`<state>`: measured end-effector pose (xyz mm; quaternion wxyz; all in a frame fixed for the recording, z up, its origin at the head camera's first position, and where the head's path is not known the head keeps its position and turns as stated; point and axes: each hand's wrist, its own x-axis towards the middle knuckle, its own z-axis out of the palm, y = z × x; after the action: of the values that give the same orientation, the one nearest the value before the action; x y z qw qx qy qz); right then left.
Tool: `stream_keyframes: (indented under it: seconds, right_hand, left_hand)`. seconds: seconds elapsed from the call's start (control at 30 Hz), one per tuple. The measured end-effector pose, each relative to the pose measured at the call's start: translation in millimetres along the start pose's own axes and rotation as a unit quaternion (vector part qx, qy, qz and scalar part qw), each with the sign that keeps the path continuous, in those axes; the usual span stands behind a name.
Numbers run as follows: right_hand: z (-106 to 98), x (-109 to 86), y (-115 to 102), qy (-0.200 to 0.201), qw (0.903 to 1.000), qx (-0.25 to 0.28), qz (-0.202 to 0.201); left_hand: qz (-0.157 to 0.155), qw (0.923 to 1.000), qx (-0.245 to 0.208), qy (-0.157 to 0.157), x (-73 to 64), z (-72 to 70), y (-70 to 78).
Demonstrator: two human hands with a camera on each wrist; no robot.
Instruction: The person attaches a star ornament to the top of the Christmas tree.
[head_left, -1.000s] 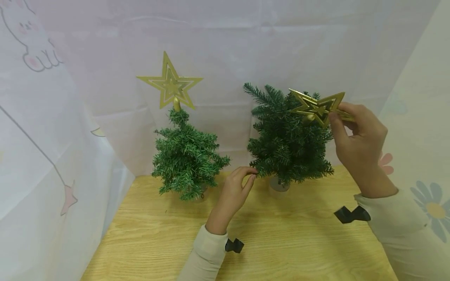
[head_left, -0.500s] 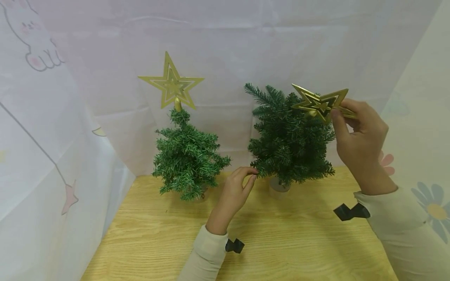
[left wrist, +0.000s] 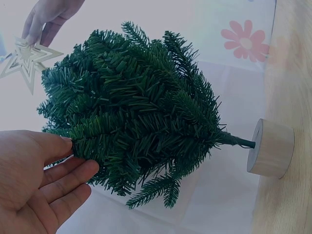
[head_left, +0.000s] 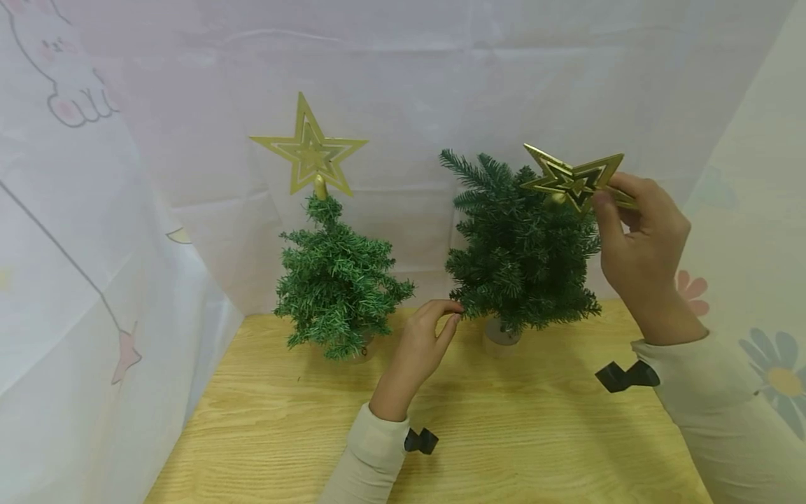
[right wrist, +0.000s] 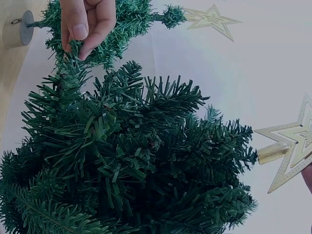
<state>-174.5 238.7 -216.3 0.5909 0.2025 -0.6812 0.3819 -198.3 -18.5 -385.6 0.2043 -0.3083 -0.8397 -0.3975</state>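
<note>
A dark green artificial Christmas tree [head_left: 516, 252] stands on a round wooden base [head_left: 502, 336]. At its lower left side my left hand [head_left: 423, 339] pinches the tip of a branch [right wrist: 73, 58] between thumb and fingers. My right hand [head_left: 648, 238] holds a gold star tree topper [head_left: 576, 183] by one of its points, tilted back at the treetop. The topper's hollow stem [right wrist: 274, 152] is right at the uppermost needles in the right wrist view. Only a sliver of the right hand shows there.
To the left stands a smaller, lighter green tree [head_left: 340, 287] with a gold star [head_left: 308, 150] upright on its top. Both trees are near the back edge of a wooden table [head_left: 504, 434]. A printed cloth [head_left: 403, 84] hangs close behind and at the sides.
My right hand has raised the star topper slightly above the dark tree's top. The left hand keeps its pinch on the branch in the same place.
</note>
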Motion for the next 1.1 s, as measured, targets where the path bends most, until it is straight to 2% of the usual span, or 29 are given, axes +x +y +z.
stream_keyframes:
  seconds: [0.37,0.67,1.1]
  right_hand:
    - [2,-1.2,7,0.001,1.0000,0.008,0.000]
    - [2,-2.7,7,-0.010,0.9999,-0.009,-0.001]
    - [4,-0.9,-12,-0.008,0.9998,-0.021,-0.001]
  left_hand:
    - [-0.001,1.0000,-0.003,-0.002,0.7,-0.2,-0.6]
    - [0.002,1.0000,-0.002,-0.001,-0.1,-1.0,0.1]
    - [-0.006,0.9999,-0.006,-0.006,-0.3,-1.3,0.3]
